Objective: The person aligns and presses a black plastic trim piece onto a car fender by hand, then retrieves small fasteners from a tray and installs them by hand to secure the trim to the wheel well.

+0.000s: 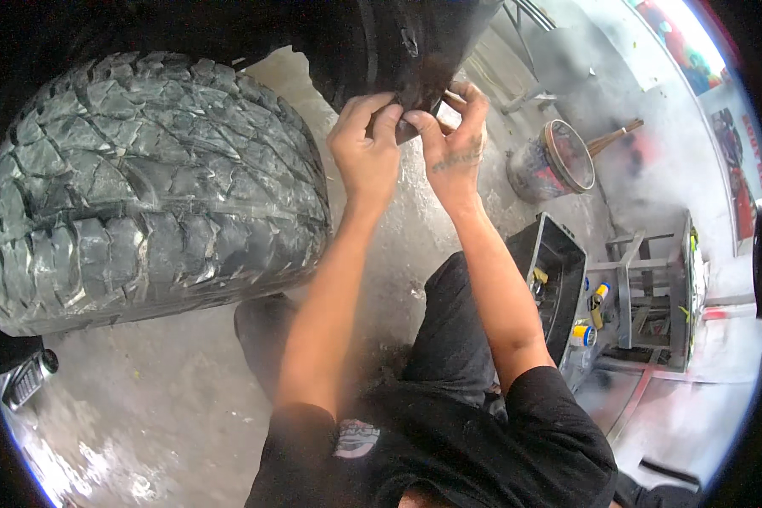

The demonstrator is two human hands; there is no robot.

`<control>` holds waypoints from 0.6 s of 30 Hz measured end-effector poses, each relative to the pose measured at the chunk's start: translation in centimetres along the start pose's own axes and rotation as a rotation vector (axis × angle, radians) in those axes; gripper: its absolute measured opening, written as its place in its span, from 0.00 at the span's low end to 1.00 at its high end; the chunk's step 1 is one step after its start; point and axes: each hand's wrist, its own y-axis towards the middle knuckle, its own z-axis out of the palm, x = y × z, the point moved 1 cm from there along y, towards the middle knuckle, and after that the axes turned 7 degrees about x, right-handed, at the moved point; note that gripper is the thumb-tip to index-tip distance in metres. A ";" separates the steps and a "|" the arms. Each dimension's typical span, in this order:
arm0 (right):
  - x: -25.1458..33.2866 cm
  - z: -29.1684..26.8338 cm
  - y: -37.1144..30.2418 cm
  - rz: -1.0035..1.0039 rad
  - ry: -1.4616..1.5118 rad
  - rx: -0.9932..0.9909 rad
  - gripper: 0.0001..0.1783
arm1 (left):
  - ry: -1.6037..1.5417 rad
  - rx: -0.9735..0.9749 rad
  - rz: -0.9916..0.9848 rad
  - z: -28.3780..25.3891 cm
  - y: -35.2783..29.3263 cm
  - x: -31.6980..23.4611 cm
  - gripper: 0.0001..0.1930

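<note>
Both hands are raised to the lower edge of a black vehicle body panel, just right of a large knobbly tyre. My left hand is closed, with its thumb and curled fingers pinching the panel's edge. Close beside it, my right hand grips the same edge, thumb in front and fingers bent behind. The two thumb tips almost meet. Whether a small fastener sits between the fingertips is hidden. Dried grey dirt coats the tyre's tread.
Beyond my right arm lies a black crate with loose items, near a yellow-and-blue can. Farther off are a stained bucket, a bundle of sticks and a grey metal stand. Concrete floor extends below the tyre.
</note>
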 end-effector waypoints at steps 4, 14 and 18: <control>0.1 -0.2 0.0 0.009 -0.005 0.003 0.34 | -0.186 -0.061 -0.372 -0.4 -0.8 -1.1 0.07; -0.5 0.0 0.1 -0.026 0.000 -0.009 0.36 | -0.060 0.021 -0.058 0.1 -0.3 0.7 0.04; -1.3 -0.2 0.1 -0.085 -0.043 -0.020 0.35 | -0.097 0.018 -0.157 -0.2 -0.7 0.5 0.05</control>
